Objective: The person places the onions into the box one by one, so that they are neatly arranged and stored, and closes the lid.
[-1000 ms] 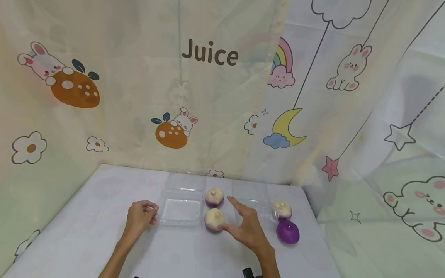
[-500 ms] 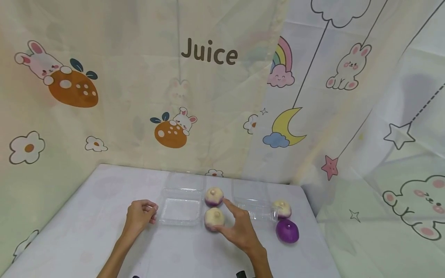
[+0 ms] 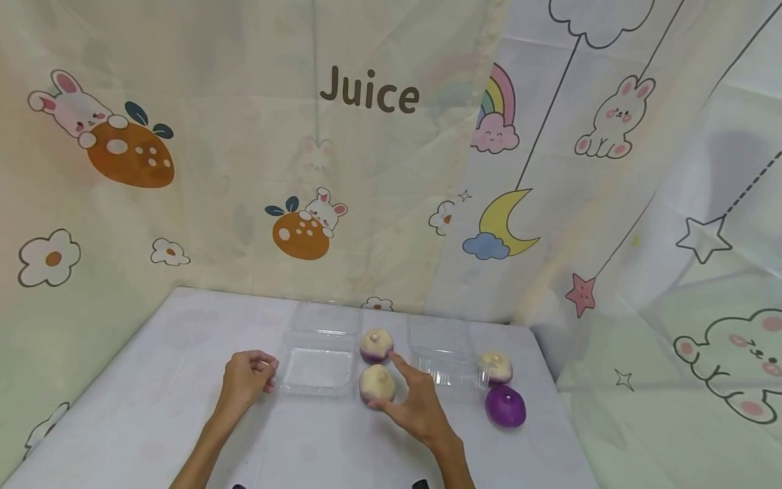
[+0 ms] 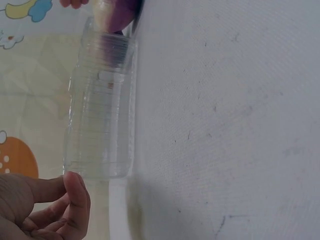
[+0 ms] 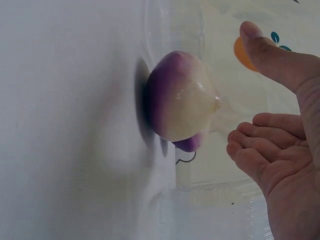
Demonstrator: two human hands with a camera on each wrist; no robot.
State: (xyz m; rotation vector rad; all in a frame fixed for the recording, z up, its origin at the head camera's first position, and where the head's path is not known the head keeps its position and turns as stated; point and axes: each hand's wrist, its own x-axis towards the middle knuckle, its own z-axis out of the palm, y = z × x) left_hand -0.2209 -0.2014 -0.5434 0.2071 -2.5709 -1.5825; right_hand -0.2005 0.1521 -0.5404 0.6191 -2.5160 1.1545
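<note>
At the left edge of an open clear plastic box point(image 3: 319, 370), my left hand point(image 3: 247, 377) pinches the rim between thumb and finger. In the left wrist view, the fingertips point(image 4: 75, 187) meet at the box's corner. My right hand point(image 3: 415, 404) is beside the near cream-and-purple turnip point(image 3: 377, 384), thumb and fingers spread apart. The right wrist view has that turnip point(image 5: 180, 97) on the table, with a gap between it and the hand. Just behind it sits the far turnip point(image 3: 376, 346), likewise cream and purple.
A second open clear box point(image 3: 452, 370) stands to the right of the right hand. By its right end are another cream-and-purple turnip point(image 3: 497, 367) and a deep purple round vegetable point(image 3: 506, 407). A printed curtain point(image 3: 244, 170) hangs behind the white table point(image 3: 305, 441).
My right hand has moved left, closer to the near turnip. The left hand stays at the box's edge, and the turnips and boxes have not moved.
</note>
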